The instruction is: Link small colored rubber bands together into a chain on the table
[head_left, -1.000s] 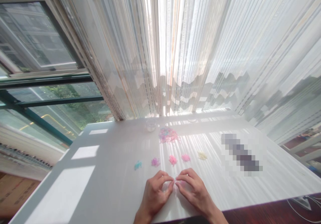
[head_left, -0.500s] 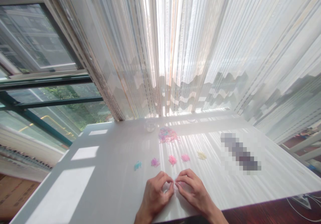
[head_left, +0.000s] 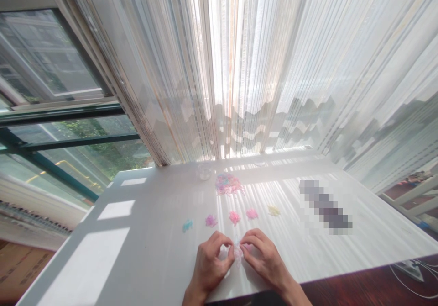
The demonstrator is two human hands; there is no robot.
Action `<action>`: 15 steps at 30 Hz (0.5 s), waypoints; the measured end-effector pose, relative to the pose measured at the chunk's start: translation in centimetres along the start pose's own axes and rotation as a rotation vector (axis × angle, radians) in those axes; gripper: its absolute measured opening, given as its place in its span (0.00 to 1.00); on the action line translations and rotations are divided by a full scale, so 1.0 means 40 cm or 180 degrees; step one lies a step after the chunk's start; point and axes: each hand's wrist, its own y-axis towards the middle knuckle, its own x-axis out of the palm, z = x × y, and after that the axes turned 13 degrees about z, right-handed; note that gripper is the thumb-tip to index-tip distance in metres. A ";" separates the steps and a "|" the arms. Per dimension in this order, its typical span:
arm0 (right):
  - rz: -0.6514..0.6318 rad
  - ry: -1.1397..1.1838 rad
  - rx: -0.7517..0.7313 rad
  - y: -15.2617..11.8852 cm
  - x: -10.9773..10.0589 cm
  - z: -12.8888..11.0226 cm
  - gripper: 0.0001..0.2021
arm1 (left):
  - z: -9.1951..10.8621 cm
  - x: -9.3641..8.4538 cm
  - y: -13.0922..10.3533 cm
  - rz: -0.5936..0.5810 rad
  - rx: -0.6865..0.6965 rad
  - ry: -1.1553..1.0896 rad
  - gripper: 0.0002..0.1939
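Near the front edge of the white table (head_left: 153,251), my left hand (head_left: 214,260) and my right hand (head_left: 262,258) face each other, thumb and forefinger of each pinched. What the fingertips hold is too small to make out. Between and below them lies a small pale pink pile (head_left: 238,254). Beyond the hands is a row of small piles: teal (head_left: 187,225), purple (head_left: 211,220), bright pink (head_left: 234,217), light pink (head_left: 252,213) and yellow (head_left: 273,210). Behind the row lies a larger mixed-colour pile (head_left: 229,184) of thin loops.
A clear round container (head_left: 204,172) stands at the back, left of the mixed pile. A blurred-out dark object (head_left: 326,208) lies on the right of the table. Striped curtains (head_left: 239,68) hang behind, and a window is at the left. White cables show at the lower right.
Both hands have parted slightly at the fingertips, and more of the pale pink pile shows between them. The view has shifted a little. The coloured piles look the same.
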 end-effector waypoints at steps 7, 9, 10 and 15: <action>-0.0007 0.0036 0.0027 0.002 -0.001 -0.003 0.04 | -0.001 0.003 -0.002 0.0014 -0.0011 -0.0085 0.05; 0.0017 0.0040 0.0020 0.003 -0.001 -0.004 0.04 | -0.001 0.002 0.000 0.0018 -0.0030 -0.0094 0.05; 0.0041 0.0037 0.0012 0.003 -0.002 -0.005 0.04 | 0.001 0.001 0.003 0.0011 -0.0031 -0.0086 0.06; 0.0316 -0.0026 0.0159 0.004 -0.003 -0.001 0.06 | 0.010 -0.010 0.060 0.0115 -0.0002 0.0086 0.08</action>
